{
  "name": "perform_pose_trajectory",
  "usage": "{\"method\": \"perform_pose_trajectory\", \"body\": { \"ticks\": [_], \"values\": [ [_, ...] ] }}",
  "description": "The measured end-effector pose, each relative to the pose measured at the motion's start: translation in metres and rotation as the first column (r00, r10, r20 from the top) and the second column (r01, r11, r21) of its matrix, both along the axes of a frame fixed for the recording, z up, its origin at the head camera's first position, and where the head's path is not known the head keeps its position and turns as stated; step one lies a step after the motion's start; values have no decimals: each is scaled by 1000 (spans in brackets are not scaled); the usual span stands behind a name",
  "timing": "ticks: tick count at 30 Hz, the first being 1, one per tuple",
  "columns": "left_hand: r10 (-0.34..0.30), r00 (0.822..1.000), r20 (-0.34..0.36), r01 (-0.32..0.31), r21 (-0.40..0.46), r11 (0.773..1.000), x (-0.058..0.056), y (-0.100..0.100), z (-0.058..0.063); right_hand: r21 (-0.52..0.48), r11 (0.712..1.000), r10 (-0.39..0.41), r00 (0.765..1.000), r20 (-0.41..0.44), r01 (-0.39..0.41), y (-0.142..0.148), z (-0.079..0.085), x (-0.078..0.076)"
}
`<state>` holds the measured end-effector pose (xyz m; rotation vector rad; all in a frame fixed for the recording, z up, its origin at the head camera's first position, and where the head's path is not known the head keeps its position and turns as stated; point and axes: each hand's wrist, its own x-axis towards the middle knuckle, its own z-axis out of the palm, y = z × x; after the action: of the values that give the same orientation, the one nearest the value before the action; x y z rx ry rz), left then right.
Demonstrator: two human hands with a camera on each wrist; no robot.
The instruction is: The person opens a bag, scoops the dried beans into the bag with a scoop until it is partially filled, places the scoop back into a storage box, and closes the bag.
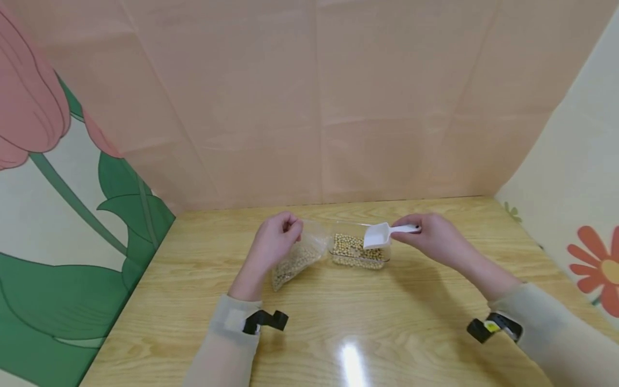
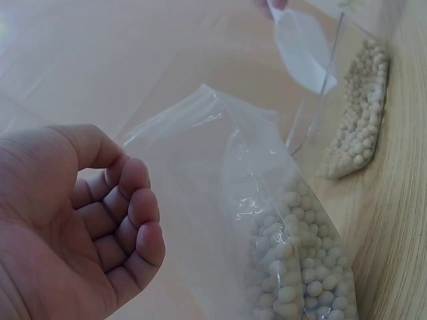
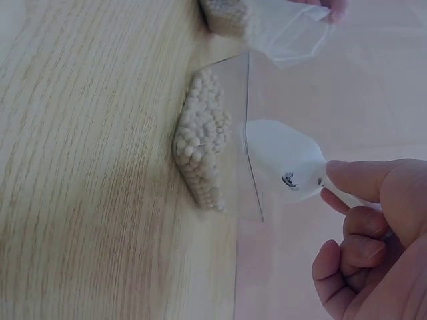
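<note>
Across a pale wood table [image 1: 309, 317], a person's left hand [image 1: 276, 242] pinches the top of a clear bag [image 1: 314, 236] of beans [image 1: 355, 250], while just right of it the right hand [image 1: 431, 235] grips a white scoop [image 1: 377, 236] over a clear box [image 1: 344, 228] of beans, best kept low and level against spills.

A pink tulip [image 1: 29, 80] and red flower [image 1: 599, 269] flank a creased peach backdrop [image 1: 319, 107].
</note>
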<state>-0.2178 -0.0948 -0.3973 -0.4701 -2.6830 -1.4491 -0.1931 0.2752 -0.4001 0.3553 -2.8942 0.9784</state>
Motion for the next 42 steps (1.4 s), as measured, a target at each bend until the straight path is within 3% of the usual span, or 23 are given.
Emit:
{"method": "perform_pose_trajectory", "body": {
  "ticks": [28,42],
  "values": [
    [-1,1000,-6,1,2,1000,0,-1,2,221,975,11,1000,-5,-10,-17,-1,-22],
    [-6,1000,-12,6,3,1000,0,-1,1,89,996,-11,998,56,6,-18,-17,-34]
  ]
}}
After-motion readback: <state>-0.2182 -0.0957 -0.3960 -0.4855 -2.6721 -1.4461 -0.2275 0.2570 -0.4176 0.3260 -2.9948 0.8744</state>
